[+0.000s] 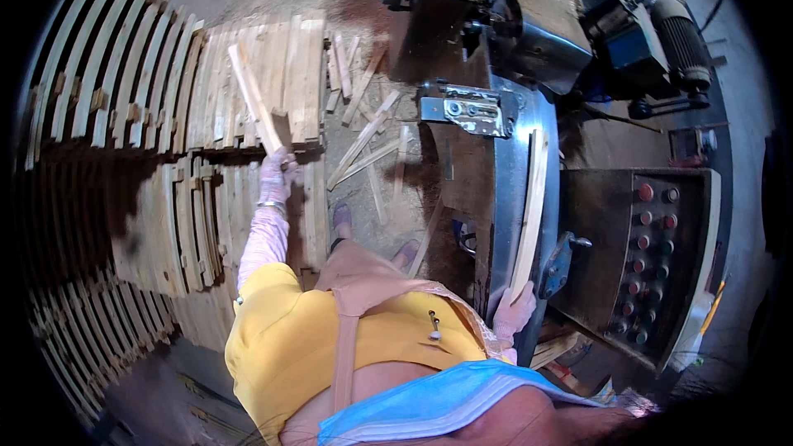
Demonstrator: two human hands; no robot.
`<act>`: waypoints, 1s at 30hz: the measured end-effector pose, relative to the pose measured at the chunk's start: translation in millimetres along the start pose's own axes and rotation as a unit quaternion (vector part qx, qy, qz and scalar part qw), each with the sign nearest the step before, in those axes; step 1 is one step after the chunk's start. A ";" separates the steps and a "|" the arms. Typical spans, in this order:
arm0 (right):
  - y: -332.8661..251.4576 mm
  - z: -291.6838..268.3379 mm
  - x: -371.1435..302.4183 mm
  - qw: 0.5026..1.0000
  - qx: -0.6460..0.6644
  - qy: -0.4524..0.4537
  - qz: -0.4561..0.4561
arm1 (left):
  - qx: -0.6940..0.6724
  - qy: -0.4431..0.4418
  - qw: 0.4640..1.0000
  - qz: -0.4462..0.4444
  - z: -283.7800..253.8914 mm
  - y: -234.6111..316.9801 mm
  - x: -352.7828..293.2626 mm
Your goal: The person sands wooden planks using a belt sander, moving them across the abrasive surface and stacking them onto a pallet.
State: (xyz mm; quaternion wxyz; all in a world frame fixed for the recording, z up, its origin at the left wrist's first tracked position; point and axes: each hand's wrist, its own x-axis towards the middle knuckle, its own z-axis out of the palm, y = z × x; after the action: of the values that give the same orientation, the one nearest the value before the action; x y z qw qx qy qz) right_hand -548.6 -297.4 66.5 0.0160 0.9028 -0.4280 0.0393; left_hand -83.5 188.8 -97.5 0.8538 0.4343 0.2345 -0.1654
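Observation:
My left hand (pixel 277 176), in a pale glove, reaches out over the stacked boards and is closed round the near end of a wooden strip (pixel 252 97). That strip slants away to the upper left above the stack (pixel 289 58). On the right, my gloved right hand (pixel 515 310) grips the near end of another wooden strip (pixel 532 206). This second strip lies lengthwise along the metal machine bed (pixel 505 239), pointing toward a metal guide block (pixel 475 111) beside the bed.
Slatted wood stacks (pixel 107 58) fill the left side. Loose offcuts (pixel 363 140) litter the floor near my feet. Right of the bed stand a crank handle (pixel 566 264) and a control panel (pixel 652 264) with several buttons. A motor (pixel 684 45) sits at the far right.

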 end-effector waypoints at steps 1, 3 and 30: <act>-12.6 -2.0 12.3 0.999 0.006 0.031 -0.021 | -0.010 -0.061 0.998 0.005 22.3 7.0 -15.3; -45.0 -0.2 68.8 0.993 0.020 0.093 -0.067 | 0.107 0.029 0.993 0.045 71.5 10.8 -50.2; -54.4 -79.4 4.6 0.951 0.227 -0.207 0.018 | 0.600 -0.614 0.513 0.014 322.0 -198.1 -267.5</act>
State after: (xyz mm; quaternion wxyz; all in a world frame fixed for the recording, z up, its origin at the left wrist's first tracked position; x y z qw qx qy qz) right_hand -508.2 -261.5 146.3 -0.2790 0.8630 -0.4179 -0.0522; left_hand -320.6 -166.5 81.7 0.3236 0.6364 -0.5091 -0.4806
